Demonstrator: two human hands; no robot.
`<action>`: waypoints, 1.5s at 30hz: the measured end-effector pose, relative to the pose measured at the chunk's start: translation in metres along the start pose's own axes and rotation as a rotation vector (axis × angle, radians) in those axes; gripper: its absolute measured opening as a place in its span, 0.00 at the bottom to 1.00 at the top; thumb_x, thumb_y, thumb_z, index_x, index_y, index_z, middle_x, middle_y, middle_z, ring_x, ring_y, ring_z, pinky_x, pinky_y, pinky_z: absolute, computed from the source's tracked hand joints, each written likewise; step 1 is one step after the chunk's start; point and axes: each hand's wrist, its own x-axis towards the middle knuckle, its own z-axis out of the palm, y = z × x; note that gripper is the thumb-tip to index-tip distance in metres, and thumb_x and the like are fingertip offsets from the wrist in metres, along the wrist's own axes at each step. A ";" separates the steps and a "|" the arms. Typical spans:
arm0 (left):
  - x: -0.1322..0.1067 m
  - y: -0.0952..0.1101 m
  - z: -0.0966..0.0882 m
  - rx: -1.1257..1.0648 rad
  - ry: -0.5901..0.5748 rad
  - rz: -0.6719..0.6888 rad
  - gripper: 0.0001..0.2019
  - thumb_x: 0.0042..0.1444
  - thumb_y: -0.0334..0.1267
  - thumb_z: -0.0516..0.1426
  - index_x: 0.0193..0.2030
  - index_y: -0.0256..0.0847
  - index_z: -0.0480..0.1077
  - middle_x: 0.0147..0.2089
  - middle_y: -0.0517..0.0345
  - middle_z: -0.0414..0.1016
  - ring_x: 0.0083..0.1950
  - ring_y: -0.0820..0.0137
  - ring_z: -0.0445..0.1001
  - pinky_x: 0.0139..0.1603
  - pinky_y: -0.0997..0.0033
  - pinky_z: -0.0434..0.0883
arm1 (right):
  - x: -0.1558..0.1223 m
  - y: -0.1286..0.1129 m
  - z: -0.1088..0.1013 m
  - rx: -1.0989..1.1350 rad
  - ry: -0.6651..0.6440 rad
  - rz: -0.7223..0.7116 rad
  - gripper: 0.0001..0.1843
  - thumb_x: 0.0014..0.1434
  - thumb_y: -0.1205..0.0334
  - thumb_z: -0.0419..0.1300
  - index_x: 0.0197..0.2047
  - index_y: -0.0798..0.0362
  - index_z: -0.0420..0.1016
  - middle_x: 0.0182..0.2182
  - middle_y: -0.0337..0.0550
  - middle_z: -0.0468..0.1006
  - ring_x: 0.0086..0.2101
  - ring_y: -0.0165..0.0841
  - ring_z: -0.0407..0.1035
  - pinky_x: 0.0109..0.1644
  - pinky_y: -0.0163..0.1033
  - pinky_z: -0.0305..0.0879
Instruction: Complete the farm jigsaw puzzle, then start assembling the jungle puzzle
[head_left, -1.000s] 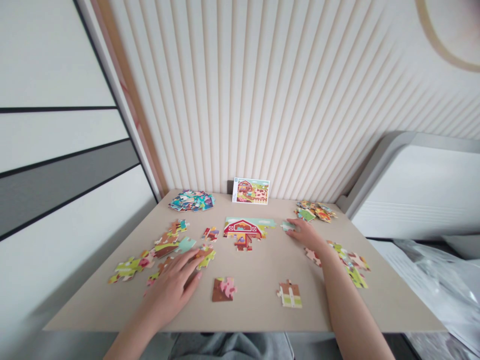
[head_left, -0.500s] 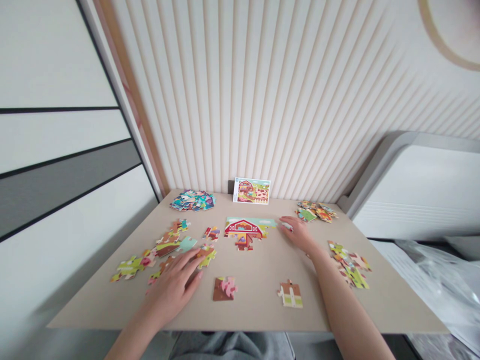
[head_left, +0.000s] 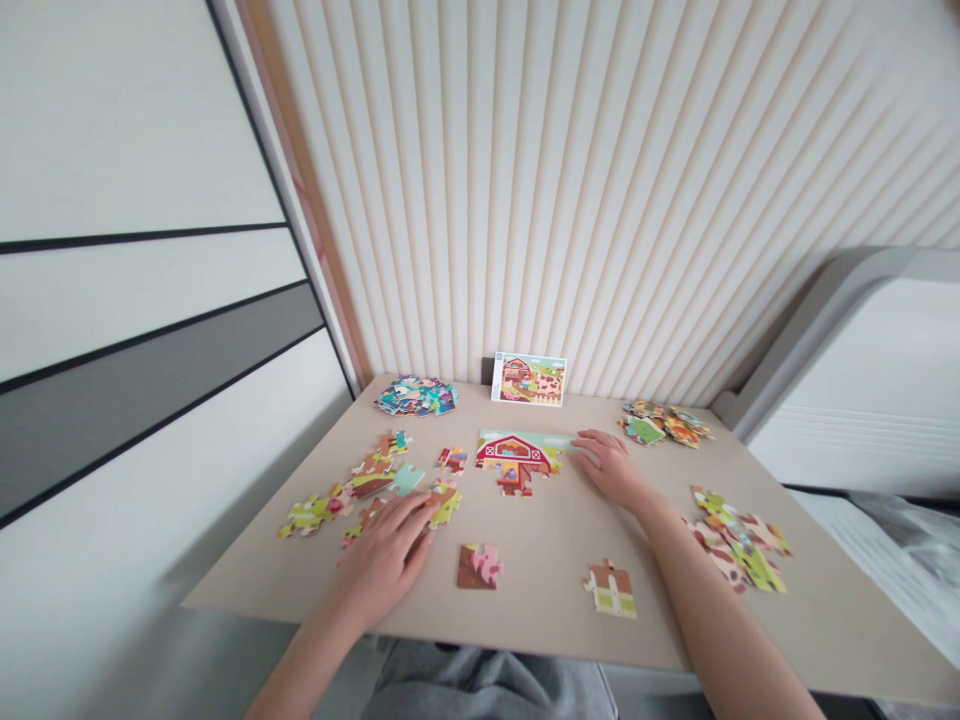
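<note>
The right hand (head_left: 611,470) has slid up to the partly built barn jigsaw (head_left: 514,452), near the centre of the beige table (head_left: 540,590); it lies open, palm down, fingertips at the section's right edge. The left hand (head_left: 386,560), open with fingers spread, rests at 7 o'clock just beside a yellow-green piece (head_left: 445,506). A picture card (head_left: 529,380) stands at 12 o'clock, between loose-piece heaps (head_left: 416,396) at 11 o'clock and (head_left: 664,424) at 2 o'clock.

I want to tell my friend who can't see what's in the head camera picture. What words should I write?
Two bare hands rest on a beige table among farm jigsaw pieces. The right hand is beside the joined red barn pieces, and the left hand is by a yellow-green piece. A picture card stands behind them.
</note>
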 end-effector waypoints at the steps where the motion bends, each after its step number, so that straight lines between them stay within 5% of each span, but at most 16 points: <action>1: 0.000 0.000 0.000 0.001 0.011 0.005 0.22 0.70 0.40 0.50 0.69 0.53 0.66 0.65 0.53 0.72 0.65 0.58 0.71 0.68 0.52 0.69 | -0.002 0.002 -0.001 0.004 0.016 0.009 0.20 0.69 0.52 0.52 0.56 0.46 0.79 0.60 0.49 0.76 0.60 0.44 0.68 0.67 0.55 0.59; 8: 0.011 -0.021 -0.007 0.169 0.041 -0.120 0.19 0.70 0.38 0.49 0.63 0.46 0.72 0.61 0.47 0.76 0.63 0.52 0.73 0.66 0.45 0.67 | -0.007 0.007 0.001 0.037 0.043 0.039 0.19 0.68 0.52 0.53 0.54 0.45 0.81 0.59 0.48 0.77 0.59 0.45 0.69 0.66 0.55 0.60; 15: 0.042 -0.056 -0.017 0.139 -0.216 -0.114 0.24 0.65 0.39 0.54 0.67 0.43 0.68 0.69 0.43 0.69 0.72 0.53 0.65 0.73 0.44 0.56 | -0.007 -0.005 0.000 0.027 0.006 -0.004 0.19 0.68 0.53 0.52 0.54 0.45 0.81 0.58 0.48 0.77 0.59 0.44 0.69 0.65 0.54 0.61; 22: 0.060 -0.070 -0.012 0.122 -0.284 -0.122 0.26 0.61 0.38 0.57 0.66 0.46 0.67 0.66 0.42 0.73 0.67 0.50 0.70 0.69 0.45 0.60 | -0.013 0.011 -0.011 -0.138 -0.006 0.213 0.18 0.67 0.55 0.54 0.54 0.45 0.81 0.58 0.49 0.78 0.58 0.47 0.70 0.65 0.53 0.60; 30: 0.075 -0.075 -0.015 0.050 -0.275 -0.126 0.28 0.51 0.34 0.60 0.62 0.44 0.70 0.63 0.41 0.71 0.66 0.47 0.69 0.64 0.49 0.66 | -0.020 0.033 -0.019 -0.143 -0.042 0.270 0.19 0.65 0.55 0.56 0.54 0.47 0.80 0.53 0.49 0.82 0.53 0.46 0.75 0.59 0.49 0.66; 35: 0.080 -0.069 -0.027 -0.047 -0.264 -0.132 0.15 0.48 0.35 0.61 0.45 0.45 0.74 0.51 0.48 0.74 0.52 0.53 0.75 0.53 0.57 0.70 | -0.017 0.025 -0.019 -0.152 -0.027 0.262 0.19 0.66 0.54 0.55 0.56 0.46 0.80 0.56 0.49 0.81 0.56 0.48 0.73 0.61 0.52 0.64; 40: 0.084 -0.070 -0.041 -0.195 -0.213 -0.176 0.06 0.55 0.40 0.59 0.38 0.44 0.70 0.43 0.54 0.75 0.46 0.59 0.74 0.47 0.63 0.69 | -0.018 0.019 -0.022 -0.158 -0.015 0.279 0.19 0.67 0.53 0.54 0.55 0.46 0.80 0.55 0.49 0.81 0.55 0.47 0.74 0.61 0.51 0.64; 45: 0.088 -0.069 -0.050 -0.376 -0.169 -0.284 0.13 0.64 0.50 0.54 0.38 0.42 0.70 0.30 0.60 0.74 0.32 0.66 0.73 0.34 0.70 0.66 | -0.022 0.023 -0.028 -0.164 0.006 0.328 0.18 0.67 0.52 0.54 0.49 0.45 0.83 0.46 0.50 0.85 0.47 0.47 0.78 0.59 0.53 0.66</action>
